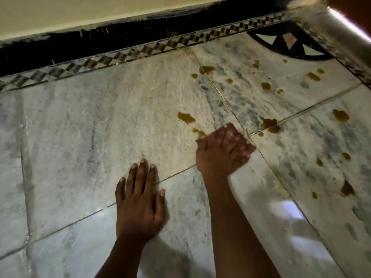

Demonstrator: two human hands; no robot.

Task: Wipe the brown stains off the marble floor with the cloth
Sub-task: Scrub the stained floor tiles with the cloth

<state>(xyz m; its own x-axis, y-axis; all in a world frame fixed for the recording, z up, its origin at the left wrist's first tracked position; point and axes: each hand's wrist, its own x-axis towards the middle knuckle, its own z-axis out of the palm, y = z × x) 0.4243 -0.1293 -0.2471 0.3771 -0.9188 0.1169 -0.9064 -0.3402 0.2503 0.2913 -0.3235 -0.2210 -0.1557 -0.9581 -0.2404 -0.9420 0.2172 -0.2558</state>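
Checkered border strip, cream wall

My left hand lies flat, fingers spread. My right hand is blurred, fingers seemingly curled, ahead of them.

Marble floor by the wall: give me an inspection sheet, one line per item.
Surface: marble floor of pale veined slabs with dark joints; glare patch near the right forearm.
Job's things: brown stains are scattered from the middle to the right edge, many unwiped; cloth is pinkish, mostly hidden under the right hand, beside a small stain.
Clutter: nothing seen.
Hands: left hand lies flat on the floor with fingers spread; right hand, blurred, presses the cloth, fingers curled over it.
Cables: nothing seen.
Surroundings: checkered inlay border, black skirting and cream wall behind; dark triangle-patterned inlay and a shiny metal edge at top right.
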